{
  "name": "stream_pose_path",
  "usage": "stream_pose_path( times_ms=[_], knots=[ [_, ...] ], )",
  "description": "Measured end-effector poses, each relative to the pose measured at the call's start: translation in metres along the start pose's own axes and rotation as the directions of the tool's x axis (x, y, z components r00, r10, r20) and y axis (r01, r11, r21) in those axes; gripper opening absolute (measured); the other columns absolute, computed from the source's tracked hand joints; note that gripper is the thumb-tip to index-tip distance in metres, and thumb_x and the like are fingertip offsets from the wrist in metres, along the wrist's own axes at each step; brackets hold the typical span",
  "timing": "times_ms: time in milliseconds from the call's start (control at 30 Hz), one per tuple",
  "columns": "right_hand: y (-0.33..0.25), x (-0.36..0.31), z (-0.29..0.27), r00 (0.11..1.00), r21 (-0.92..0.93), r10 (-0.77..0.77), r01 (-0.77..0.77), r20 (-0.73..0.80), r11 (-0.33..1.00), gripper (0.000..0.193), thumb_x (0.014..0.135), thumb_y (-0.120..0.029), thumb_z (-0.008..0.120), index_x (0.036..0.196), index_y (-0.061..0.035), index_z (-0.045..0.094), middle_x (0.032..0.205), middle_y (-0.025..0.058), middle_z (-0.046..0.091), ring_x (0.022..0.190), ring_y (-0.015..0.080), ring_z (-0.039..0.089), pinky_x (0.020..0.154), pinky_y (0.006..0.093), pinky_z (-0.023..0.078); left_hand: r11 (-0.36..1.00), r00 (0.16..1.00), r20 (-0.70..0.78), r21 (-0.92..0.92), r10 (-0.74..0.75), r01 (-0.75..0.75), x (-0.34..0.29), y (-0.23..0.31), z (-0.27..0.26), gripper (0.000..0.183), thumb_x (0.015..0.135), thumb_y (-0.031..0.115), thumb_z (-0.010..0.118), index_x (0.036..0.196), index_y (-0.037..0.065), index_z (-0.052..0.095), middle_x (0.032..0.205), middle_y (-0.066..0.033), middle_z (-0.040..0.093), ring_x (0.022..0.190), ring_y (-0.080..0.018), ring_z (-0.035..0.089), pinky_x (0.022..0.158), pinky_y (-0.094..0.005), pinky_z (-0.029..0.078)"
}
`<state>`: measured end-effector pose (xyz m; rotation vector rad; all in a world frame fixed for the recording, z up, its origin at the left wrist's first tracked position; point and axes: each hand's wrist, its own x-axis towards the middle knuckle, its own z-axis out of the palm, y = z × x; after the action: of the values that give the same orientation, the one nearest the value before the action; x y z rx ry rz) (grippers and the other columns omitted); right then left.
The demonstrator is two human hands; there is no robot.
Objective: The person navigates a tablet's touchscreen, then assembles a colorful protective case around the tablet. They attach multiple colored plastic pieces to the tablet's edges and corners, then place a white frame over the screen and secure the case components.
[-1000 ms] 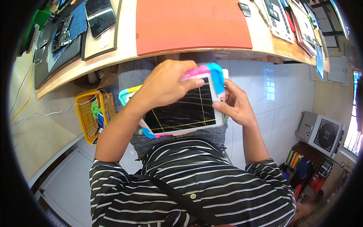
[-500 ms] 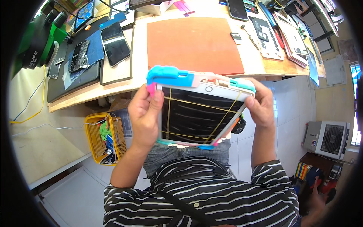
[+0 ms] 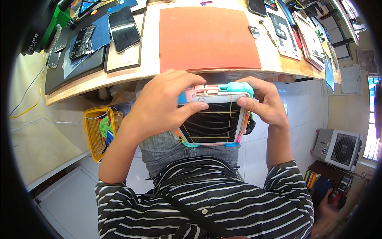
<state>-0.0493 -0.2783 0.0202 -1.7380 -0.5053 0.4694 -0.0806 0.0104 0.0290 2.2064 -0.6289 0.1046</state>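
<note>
A white-framed tablet point(image 3: 211, 125) with a dark screen is tilted up over my lap, below the table edge. Thin yellow rubber bands cross its screen, and coloured plastic clips grip its edges. My left hand point(image 3: 161, 104) pinches the top edge, fingers over the pink clip point(image 3: 211, 88) and thumb on the front by the round button. At the top right corner, my right hand point(image 3: 268, 101) is closed around the tablet beside the teal clip point(image 3: 240, 87), its thumb on the white frame. The tablet's back is hidden.
An orange mat point(image 3: 209, 38) lies on the wooden table point(image 3: 149, 59). A dark phone point(image 3: 124, 30) and opened device parts point(image 3: 82, 43) are left of it. A yellow basket point(image 3: 92, 133) stands below. Another person's hand point(image 3: 328, 213) shows at lower right, under an air cooler point(image 3: 338, 147).
My left hand has shifted from the tablet's left side to its top edge. The tablet has swung level and a little left, with my right hand still at its top right corner.
</note>
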Motion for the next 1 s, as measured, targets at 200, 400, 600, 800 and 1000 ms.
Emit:
stream_pose_path(
  times_ms=[200,400,600,800,1000],
  knots=[
    [0.009,-0.004,0.004,0.999,0.196,0.004,0.002,-0.032,0.981,0.046,0.097,-0.022,0.077,0.131,0.0050,0.063,0.111,0.0080,0.070,0.100,0.0131,0.065,0.087,0.0281,0.053,0.943,0.972,0.187,-0.274,-0.142,0.191,0.021,-0.003,-0.001,0.018,0.091,0.014,0.076,0.101,-0.001,0.075,0.086,-0.0153,0.073,0.079,-0.0271,0.069,0.073,-0.0367,0.053],
    [0.016,-0.001,0.026,0.986,0.407,0.067,0.001,-0.153,0.913,0.054,0.099,-0.025,0.074,0.139,0.0074,0.058,0.121,0.0131,0.070,0.111,0.0160,0.065,0.097,0.0299,0.051,0.946,0.973,0.117,-0.235,-0.200,0.222,0.019,-0.007,0.005,0.019,0.098,0.014,0.068,0.103,-0.002,0.076,0.081,-0.0126,0.072,0.074,-0.0206,0.066,0.070,-0.0333,0.052],
    [0.032,-0.004,0.031,0.976,0.428,0.040,0.056,-0.213,0.902,0.055,0.099,-0.031,0.074,0.136,0.0072,0.059,0.120,0.0121,0.070,0.110,0.0165,0.065,0.097,0.0309,0.051,0.879,0.925,0.268,-0.326,-0.268,0.349,0.027,-0.017,-0.003,0.024,0.103,0.016,0.064,0.106,-0.005,0.075,0.083,-0.0059,0.073,0.076,-0.0106,0.063,0.072,-0.0267,0.051],
    [0.037,-0.008,0.033,0.965,0.431,0.010,0.107,-0.260,0.896,0.052,0.101,-0.030,0.072,0.134,0.0080,0.060,0.119,0.0126,0.070,0.109,0.0167,0.065,0.097,0.0315,0.050,0.753,0.897,0.358,-0.507,-0.260,0.420,0.026,-0.025,-0.016,0.024,0.097,0.016,0.069,0.106,-0.006,0.076,0.086,-0.0088,0.076,0.082,-0.0139,0.069,0.077,-0.0313,0.056],
    [0.040,-0.010,0.034,0.964,0.414,-0.018,0.131,-0.264,0.901,0.052,0.101,-0.030,0.071,0.133,0.0091,0.060,0.120,0.0145,0.070,0.109,0.0180,0.066,0.096,0.0323,0.052,0.868,0.861,0.465,-0.320,-0.206,0.380,0.030,-0.021,-0.021,0.028,0.094,0.012,0.071,0.116,-0.006,0.073,0.100,-0.0088,0.075,0.093,-0.0136,0.067,0.086,-0.0293,0.054]
  ],
)
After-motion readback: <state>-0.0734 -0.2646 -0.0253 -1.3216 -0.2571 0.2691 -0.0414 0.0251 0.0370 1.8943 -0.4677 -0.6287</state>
